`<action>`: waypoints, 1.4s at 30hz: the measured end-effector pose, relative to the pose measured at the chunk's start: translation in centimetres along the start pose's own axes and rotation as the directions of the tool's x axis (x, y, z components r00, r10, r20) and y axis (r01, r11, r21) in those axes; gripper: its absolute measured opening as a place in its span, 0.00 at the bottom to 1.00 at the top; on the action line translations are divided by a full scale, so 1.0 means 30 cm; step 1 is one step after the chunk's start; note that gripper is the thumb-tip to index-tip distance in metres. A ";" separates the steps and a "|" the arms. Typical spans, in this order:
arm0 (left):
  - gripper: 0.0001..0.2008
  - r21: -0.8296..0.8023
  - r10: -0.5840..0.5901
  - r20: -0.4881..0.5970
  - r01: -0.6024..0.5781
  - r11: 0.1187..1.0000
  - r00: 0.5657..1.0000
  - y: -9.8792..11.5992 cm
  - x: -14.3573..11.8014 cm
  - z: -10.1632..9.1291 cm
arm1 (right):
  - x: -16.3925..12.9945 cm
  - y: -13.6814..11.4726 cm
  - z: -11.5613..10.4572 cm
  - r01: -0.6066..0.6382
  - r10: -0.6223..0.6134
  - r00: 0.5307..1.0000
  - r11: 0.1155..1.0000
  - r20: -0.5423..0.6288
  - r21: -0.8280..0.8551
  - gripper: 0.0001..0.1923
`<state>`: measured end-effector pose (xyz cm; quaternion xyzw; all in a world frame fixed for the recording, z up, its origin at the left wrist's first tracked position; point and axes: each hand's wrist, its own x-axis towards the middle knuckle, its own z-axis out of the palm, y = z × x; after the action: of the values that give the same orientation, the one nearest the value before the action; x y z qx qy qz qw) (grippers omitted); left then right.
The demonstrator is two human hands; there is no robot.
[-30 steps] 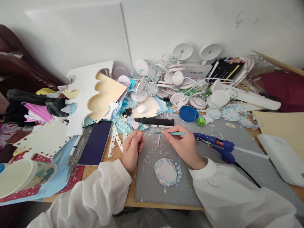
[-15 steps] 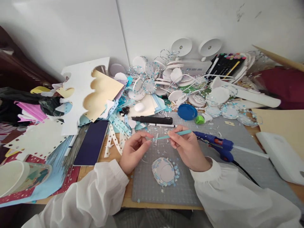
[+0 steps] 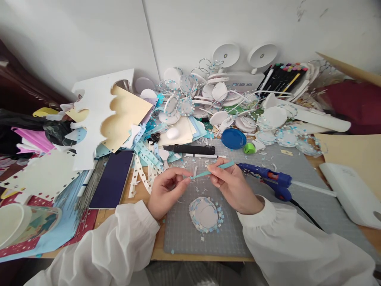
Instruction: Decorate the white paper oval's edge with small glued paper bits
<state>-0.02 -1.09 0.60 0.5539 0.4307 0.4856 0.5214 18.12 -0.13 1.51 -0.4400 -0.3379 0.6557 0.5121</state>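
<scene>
My right hand point(image 3: 231, 186) grips a pair of teal tweezers point(image 3: 203, 174) between thumb and fingers, with their pointed end toward the left. At that tip, the thumb and index finger of my left hand point(image 3: 167, 191) are pinched together. Whatever lies between those fingertips is too small to make out. Below both hands, a round white disc point(image 3: 207, 214) edged with small blue and white stars lies flat on the grey cutting mat point(image 3: 178, 243). To the right of my right hand is a blue glue gun point(image 3: 275, 178) with a glue stick in its back.
A black utility knife point(image 3: 193, 149), a white pen point(image 3: 201, 156), a blue lid point(image 3: 233, 138) and a small green item point(image 3: 249, 148) lie beyond my hands. White discs and starry wire loops point(image 3: 186, 106) pile up behind. Leftward are a dark blue notebook point(image 3: 110, 180) and a cup point(image 3: 13, 222).
The tweezers have tilted slightly, and their tip is a little lower at my left fingertips. The whole view has shifted slightly; the disc and glue gun stay in place.
</scene>
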 end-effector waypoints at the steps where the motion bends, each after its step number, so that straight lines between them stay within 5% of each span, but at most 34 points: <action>1: 0.05 0.003 0.002 0.001 -0.002 1.000 1.000 0.000 0.000 0.000 | 0.000 0.000 0.000 -0.005 0.005 1.000 1.000 -0.001 -0.001 0.15; 32: 0.11 -0.045 -0.062 0.062 0.065 0.997 0.996 0.003 0.004 -0.005 | -0.006 -0.002 0.004 0.015 -0.016 1.000 0.998 0.006 0.054 0.14; 38: 0.12 -0.131 -0.103 0.109 0.117 0.984 0.989 -0.008 -0.001 -0.005 | -0.002 0.010 -0.001 0.165 -0.164 0.986 0.986 -0.034 0.016 0.12; 42: 0.13 -0.175 -0.103 0.144 0.127 0.976 0.984 -0.009 0.002 -0.001 | -0.008 0.026 -0.010 0.376 -0.379 0.926 0.920 -0.002 -0.110 0.07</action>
<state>-0.03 -1.00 0.35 0.5088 0.3795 0.4541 0.6253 18.12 -0.56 0.75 -0.4010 -0.4452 0.5206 0.6082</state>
